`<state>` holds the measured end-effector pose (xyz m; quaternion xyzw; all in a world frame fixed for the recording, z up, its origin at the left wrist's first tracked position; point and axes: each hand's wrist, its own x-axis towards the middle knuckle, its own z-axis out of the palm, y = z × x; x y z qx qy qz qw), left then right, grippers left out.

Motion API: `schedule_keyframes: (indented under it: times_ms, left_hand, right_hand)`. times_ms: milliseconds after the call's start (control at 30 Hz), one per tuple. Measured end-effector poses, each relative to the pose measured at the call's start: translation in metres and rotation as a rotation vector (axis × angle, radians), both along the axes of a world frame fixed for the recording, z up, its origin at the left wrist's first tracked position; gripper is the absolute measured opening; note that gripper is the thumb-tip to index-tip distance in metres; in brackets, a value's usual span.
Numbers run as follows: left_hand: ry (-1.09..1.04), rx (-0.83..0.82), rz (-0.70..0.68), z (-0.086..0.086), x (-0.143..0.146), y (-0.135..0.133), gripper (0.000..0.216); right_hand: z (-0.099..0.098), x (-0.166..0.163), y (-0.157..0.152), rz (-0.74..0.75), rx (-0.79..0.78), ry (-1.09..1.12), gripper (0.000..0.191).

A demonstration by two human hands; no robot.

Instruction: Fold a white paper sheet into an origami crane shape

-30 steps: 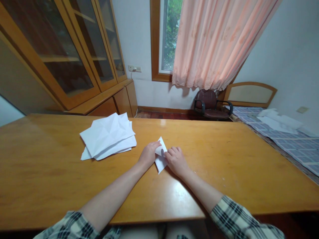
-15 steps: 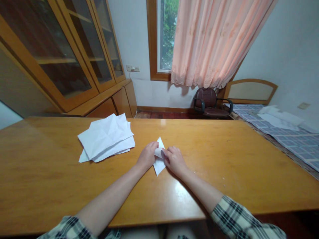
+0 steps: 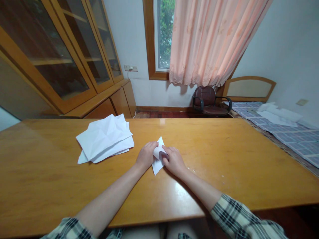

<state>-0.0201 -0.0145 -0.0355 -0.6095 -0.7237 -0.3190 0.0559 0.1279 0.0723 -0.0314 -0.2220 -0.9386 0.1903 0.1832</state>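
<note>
From my distant post, through the head camera, I count two bare hands, both on one folded paper (image 3: 156, 167). It lies on the desk (image 3: 224, 149), near the middle, between the hands, one point aimed away from the wearer and one towards. A flap on it stands up in a curl; I cannot count its layers.

Left hand (image 3: 147, 156): narrow, fingers drawn together, holding the paper along its left edge. Its thumb is hard to make out.

Right hand (image 3: 175, 161): narrow too, thumb and fingers bent around the curled flap on the right side, gripping it.

Left of the hands, well apart: one pile of white sheets (image 3: 106, 137), creased on top. I make out at least three; the full number is hidden.

Beyond the desk: one armchair (image 3: 205, 99), one pink curtain (image 3: 211, 36), one bed (image 3: 294, 137).
</note>
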Motion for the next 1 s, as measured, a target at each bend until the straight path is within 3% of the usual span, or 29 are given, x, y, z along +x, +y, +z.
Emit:
schedule_keyframes:
  times_ms: [433, 600, 700, 1000]
  left_hand:
    - [-0.001, -0.027, -0.008, -0.004, 0.001, 0.004, 0.019]
    - [-0.082, -0.058, 0.025, 0.000, 0.003, 0.004, 0.020]
    - [-0.144, -0.054, 0.033, 0.001, 0.005, 0.002, 0.024]
    - [-0.187, -0.018, -0.168, -0.001, 0.000, 0.001, 0.041]
  right_hand:
    - [0.007, 0.001, -0.005, -0.017, 0.139, -0.056, 0.040]
    - [0.007, 0.001, -0.003, -0.001, 0.111, -0.052, 0.040]
    - [0.007, 0.000, 0.000, -0.068, 0.082, -0.081, 0.039]
    - [0.007, 0.001, 0.011, -0.096, 0.136, -0.133, 0.045]
